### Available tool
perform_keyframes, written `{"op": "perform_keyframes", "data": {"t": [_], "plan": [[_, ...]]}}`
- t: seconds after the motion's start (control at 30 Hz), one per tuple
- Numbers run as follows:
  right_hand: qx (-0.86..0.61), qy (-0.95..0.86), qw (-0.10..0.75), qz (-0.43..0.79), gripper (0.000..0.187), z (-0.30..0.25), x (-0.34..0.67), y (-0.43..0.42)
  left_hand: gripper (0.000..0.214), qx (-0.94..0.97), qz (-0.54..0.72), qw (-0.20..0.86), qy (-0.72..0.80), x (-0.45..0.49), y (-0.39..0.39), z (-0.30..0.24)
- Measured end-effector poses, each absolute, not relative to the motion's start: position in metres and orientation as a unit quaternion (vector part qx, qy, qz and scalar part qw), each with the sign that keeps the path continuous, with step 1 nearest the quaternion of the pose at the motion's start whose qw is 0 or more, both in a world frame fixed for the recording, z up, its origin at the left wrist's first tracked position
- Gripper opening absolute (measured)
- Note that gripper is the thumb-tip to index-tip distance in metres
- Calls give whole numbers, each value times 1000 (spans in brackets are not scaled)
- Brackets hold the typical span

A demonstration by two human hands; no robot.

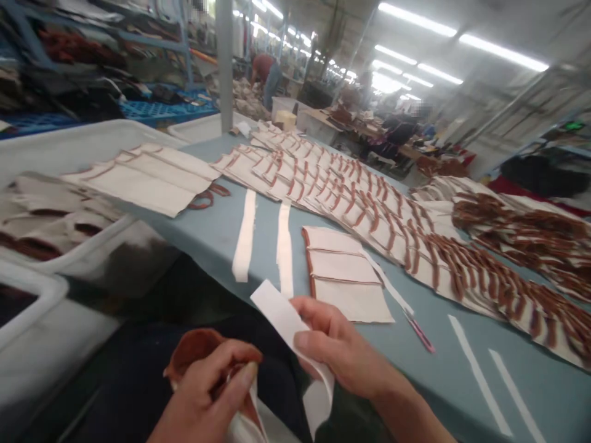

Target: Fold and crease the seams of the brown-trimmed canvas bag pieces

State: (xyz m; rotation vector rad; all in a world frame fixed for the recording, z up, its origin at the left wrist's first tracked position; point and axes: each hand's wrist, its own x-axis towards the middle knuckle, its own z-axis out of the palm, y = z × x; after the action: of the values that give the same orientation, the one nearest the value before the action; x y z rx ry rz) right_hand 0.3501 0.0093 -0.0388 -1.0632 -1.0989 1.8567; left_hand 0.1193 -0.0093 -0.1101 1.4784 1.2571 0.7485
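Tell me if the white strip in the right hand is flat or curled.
Curled: the white strip sticks up straight above the right hand, then loops back on itself below it.

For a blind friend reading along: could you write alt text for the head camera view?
The left hand grips a brown-trimmed cloth piece and the right hand holds a white strip. Beyond, a blue-grey table carries long overlapping rows of cream pieces with brown trim.

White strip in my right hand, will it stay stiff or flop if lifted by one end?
Probably floppy: the white strip curls over below the right hand. Likely very light, since a pinch carries it. Similar strips lie flat on the table, so rolling seems unlikely.
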Motion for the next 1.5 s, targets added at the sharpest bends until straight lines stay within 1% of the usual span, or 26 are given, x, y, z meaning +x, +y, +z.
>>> {"op": "perform_keyframes", "data": {"t": [0.1, 0.2, 0.33, 0.47, 0.57, 0.67, 0.7, 0.73, 0.8, 0.87, 0.9, 0.97, 1.03, 1.13, 1.33, 1.43, 1.5], "plan": [[-401, -419, 293, 760, 46, -46, 321, -10, 34, 584, 308, 598, 454, 109, -14, -97], [-422, -437, 242, 757, 37, -48, 309, -26, 39, 552, 328, 638, 425, 93, -27, -94], [-456, -476, 177, 731, 23, -42, 304, -39, 39, 539, 336, 647, 421, 77, -44, -95], [-470, -507, 142, 709, 18, -40, 303, -46, 39, 539, 341, 620, 456, 75, -46, -87], [-461, -489, 140, 727, 19, -42, 306, -49, 41, 555, 343, 600, 462, 75, -46, -80], [-453, -493, 152, 727, 35, -43, 309, -49, 41, 529, 333, 624, 469, 74, -50, -77], [-452, -511, 162, 713, 40, -42, 307, -50, 41, 511, 329, 638, 473, 74, -52, -77], [-462, -536, 181, 683, 41, -42, 305, -50, 41, 495, 324, 654, 473, 74, -54, -77], [-505, -603, 259, 561, 32, -42, 297, -53, 43, 476, 333, 671, 461, 75, -56, -78], [-527, -665, 356, 392, 17, -42, 284, -57, 43, 481, 344, 667, 452, 77, -56, -79], [-516, -691, 392, 319, 13, -43, 278, -59, 42, 489, 350, 657, 454, 78, -55, -79], [-468, -739, 420, 242, 13, -44, 266, -63, 40, 507, 358, 631, 465, 80, -54, -76], [-439, -766, 413, 224, 16, -45, 258, -66, 37, 523, 364, 610, 471, 81, -53, -72], [-453, -759, 404, 237, 16, -50, 250, -71, 33, 529, 371, 599, 473, 80, -56, -70], [-473, -730, 418, 262, 22, -60, 249, -77, 25, 530, 360, 614, 461, 70, -64, -78], [-480, -717, 428, 267, 22, -62, 251, -76, 24, 567, 343, 588, 463, 70, -63, -76], [-491, -695, 448, 275, 19, -65, 252, -76, 23, 588, 332, 568, 471, 74, -63, -75]]}}
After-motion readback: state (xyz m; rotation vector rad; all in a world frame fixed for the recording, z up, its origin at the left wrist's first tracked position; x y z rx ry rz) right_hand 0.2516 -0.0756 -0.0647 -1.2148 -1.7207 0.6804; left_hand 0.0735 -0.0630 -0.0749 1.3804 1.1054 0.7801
